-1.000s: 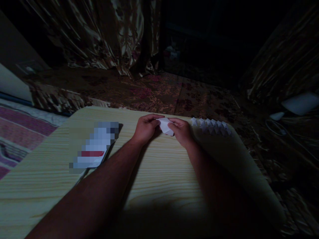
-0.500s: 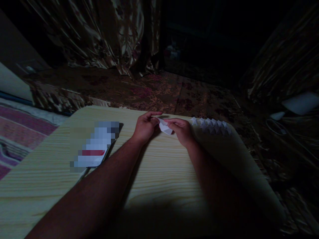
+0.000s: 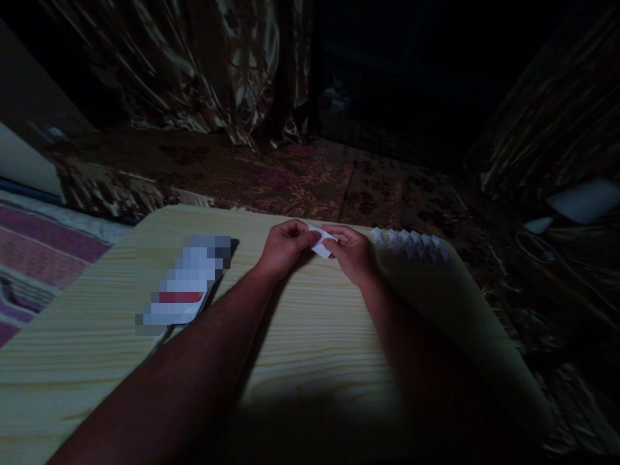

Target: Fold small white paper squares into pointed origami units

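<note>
Folded white paper (image 3: 321,250) is pinched between both hands near the far edge of the counter (image 3: 310,316), its flat face turned up and its lower corner pointing toward the wearer. The left hand (image 3: 285,243) has its grip clamped on the paper, thumb pressed on top; the right hand (image 3: 356,250) has its grip clamped on the opposite side, thumb also on top. The fingers cover much of the sheet, so its full outline and the folds underneath cannot be made out.

Right of the hands, small pointed paper pieces (image 3: 411,251), star-like in shape, stand close together in two rough rows near the counter's far right corner; the nearer row sinks into shadow, which makes counting hard. The counter is pale wood with wavy yellowish grain and rounded corners, dark under the right forearm and along the bottom. On the left lies a flat, slim object (image 3: 186,278), mostly blurred into blocks, with a red band showing.

Beyond the counter spreads brown cloth (image 3: 290,174) with a floral pattern, below a shiny, pleated curtain (image 3: 256,64). Striped pink fabric (image 3: 48,242) is cut off at the left edge.
</note>
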`<state>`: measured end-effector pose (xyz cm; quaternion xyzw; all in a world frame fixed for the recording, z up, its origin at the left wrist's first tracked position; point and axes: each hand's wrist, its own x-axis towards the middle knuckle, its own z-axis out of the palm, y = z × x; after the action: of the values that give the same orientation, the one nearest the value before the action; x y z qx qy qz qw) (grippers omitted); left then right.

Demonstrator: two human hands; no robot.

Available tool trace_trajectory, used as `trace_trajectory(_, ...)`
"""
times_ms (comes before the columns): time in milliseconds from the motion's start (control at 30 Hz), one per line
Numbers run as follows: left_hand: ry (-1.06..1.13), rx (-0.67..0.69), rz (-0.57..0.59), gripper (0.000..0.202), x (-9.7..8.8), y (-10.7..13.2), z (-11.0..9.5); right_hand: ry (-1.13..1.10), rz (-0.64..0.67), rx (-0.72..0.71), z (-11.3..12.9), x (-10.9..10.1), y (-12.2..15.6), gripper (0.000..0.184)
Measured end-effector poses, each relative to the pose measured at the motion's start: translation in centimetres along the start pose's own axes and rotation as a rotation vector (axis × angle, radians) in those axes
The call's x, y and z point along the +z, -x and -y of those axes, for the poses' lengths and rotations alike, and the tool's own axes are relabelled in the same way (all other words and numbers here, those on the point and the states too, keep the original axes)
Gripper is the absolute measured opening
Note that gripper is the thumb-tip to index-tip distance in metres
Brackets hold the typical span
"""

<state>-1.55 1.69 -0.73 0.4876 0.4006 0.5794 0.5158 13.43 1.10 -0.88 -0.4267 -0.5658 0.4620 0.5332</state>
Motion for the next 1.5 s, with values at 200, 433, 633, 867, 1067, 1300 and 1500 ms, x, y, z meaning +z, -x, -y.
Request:
trace_trajectory(200, -0.013, 0.004, 0.018, 0.02, -0.3, 0.0, 0.3, 0.005, 0.018, -0.015, -0.1, 0.1, 0.0, 0.033)
trace_trajectory(433, 0.057, -0.046, 0.006, 0.021, -0.5, -0.4, 0.5, 0.0, 0.025, -0.01, -0.5, 0.2, 0.0, 0.032)
trace_trajectory(633, 0.095, -0.052, 0.005, 0.02, -0.4, -0.3, 0.3, 0.015, 0.029, -0.065, -1.1, 0.5, -0.1, 0.036)
trace_trajectory(867, 0.037, -0.053, 0.036, 0.023, -0.4, -0.1, 0.0, 0.174, -0.003, -0.167, -0.9, 0.6, 0.3, 0.031)
trace_trajectory(1067, 0.003, -0.023, 0.014, 0.019, -0.3, 0.0, 0.1, 0.134, 0.037, -0.093, -0.2, 0.0, 0.4, 0.036)
trace_trajectory(1300, -0.116, 0.076, 0.006, 0.02, 0.0, 0.1, 0.1, 0.112, -0.025, -0.081, -0.2, 0.2, 0.0, 0.028)
trace_trajectory(1500, -0.008, 0.079, 0.136, 0.045, 0.4, 0.3, -0.2, 0.087, -0.081, -0.073, -0.2, 0.3, -0.2, 0.027)
